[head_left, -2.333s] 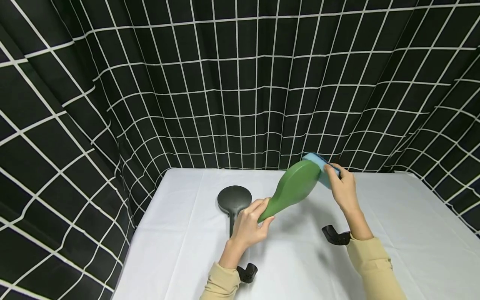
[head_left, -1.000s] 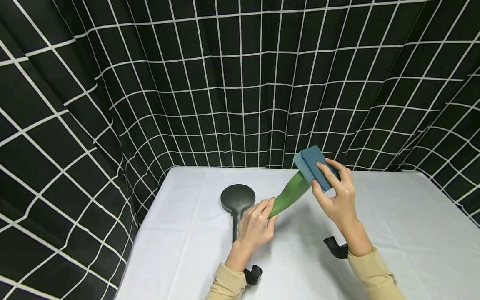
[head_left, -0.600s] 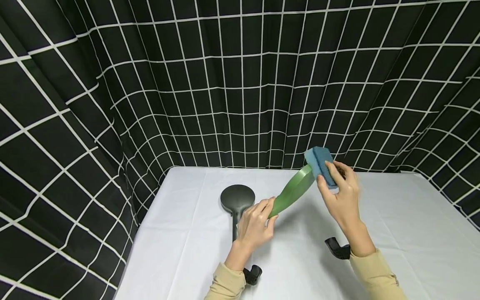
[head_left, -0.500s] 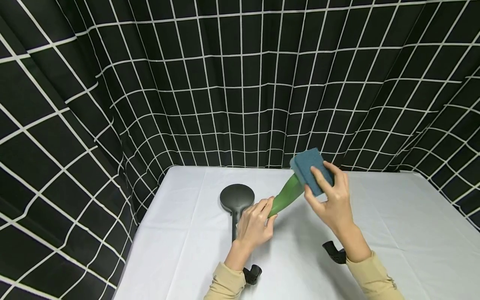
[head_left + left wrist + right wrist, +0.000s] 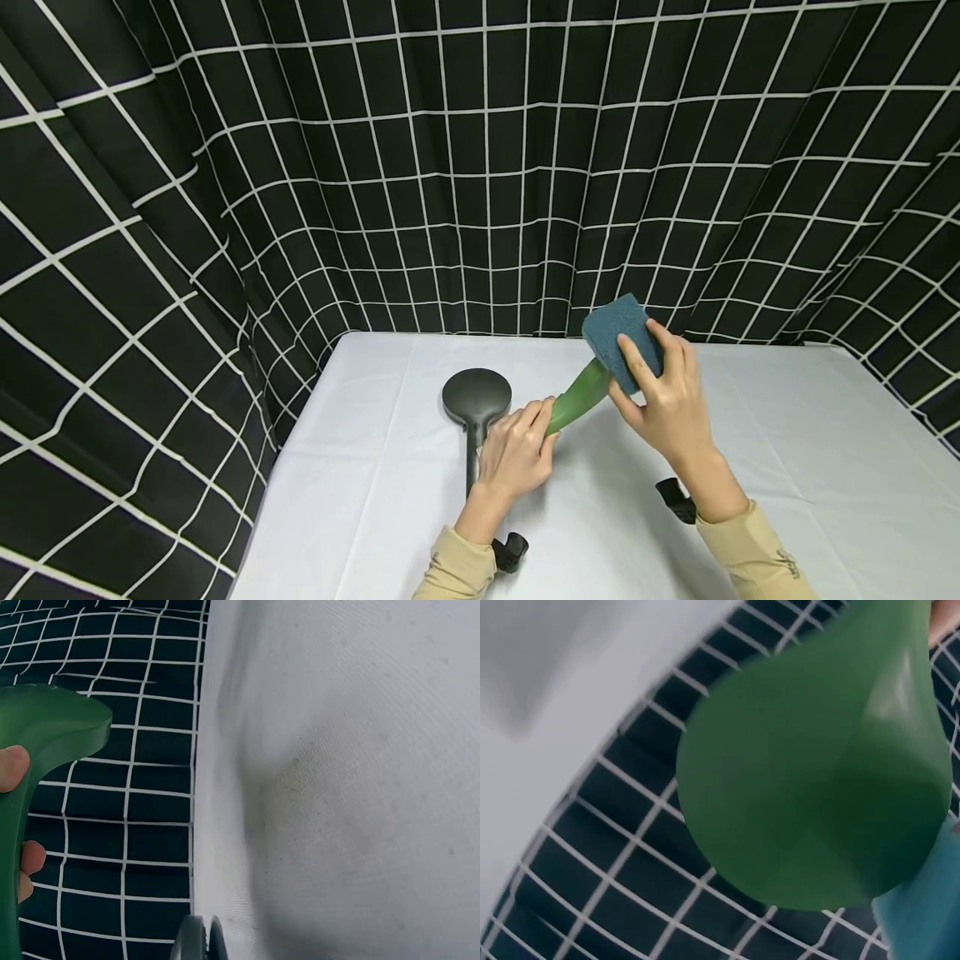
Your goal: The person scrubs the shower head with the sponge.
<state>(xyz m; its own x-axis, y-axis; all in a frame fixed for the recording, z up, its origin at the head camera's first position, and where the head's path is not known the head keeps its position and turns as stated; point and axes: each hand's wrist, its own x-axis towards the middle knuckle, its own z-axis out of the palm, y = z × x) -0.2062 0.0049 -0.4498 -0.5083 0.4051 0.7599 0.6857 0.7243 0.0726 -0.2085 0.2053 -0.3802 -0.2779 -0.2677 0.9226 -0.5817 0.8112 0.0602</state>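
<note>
My left hand (image 5: 517, 450) grips the handle of a green paddle-shaped thing (image 5: 581, 396) with a round head, raised over the table and slanting up to the right. Its smooth round face fills much of the right wrist view, while the left wrist view has the curved handle end (image 5: 67, 724) with fingers around it. In my right hand (image 5: 667, 400) is a blue sponge (image 5: 611, 329), pinched between thumb and spread fingers, its darker scouring side towards the head camera. The sponge overlaps the green head and hides most of it there; in the right wrist view it meets the head's lower edge.
A dark grey thing of similar shape, with a round head (image 5: 477, 393) and straight handle, lies on the white-covered table (image 5: 360, 433) beside my left hand. Black wrist mounts stick out at the left wrist (image 5: 512, 552) and the right wrist (image 5: 677, 500). Black gridded curtain (image 5: 487, 167) surrounds the table.
My right hand has swung the sponge back and forth at the green head, lately to the left, turning its scouring side towards the head camera. My left hand keeps its grip, nearly still.
</note>
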